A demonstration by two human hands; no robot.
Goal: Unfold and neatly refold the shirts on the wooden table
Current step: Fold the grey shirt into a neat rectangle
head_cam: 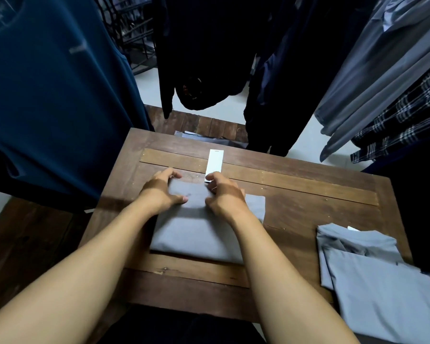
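Fingers (174, 174) gripping smooth grey folded shirt (196, 234), plank table (296, 202)

The folded shirt (199, 234) at the centre of the frame is a plain slate grey-blue; the stack of shirts (382, 294) at lower right is a paler grey-blue, also plain; the wooden table (308, 194) is mid-brown with darker grain and lighter inset boards; the paper tag (215, 161) above centre is white; the hanging T-shirt (47, 95) at upper left is deep teal-blue with a faint pale print; the garments (204, 45) at top centre are black; the draped clothes (382, 70) at upper right are plain grey; the checked shirt (407, 115) at right is dark navy with white plaid lines; the floor (301, 150) is off-white.
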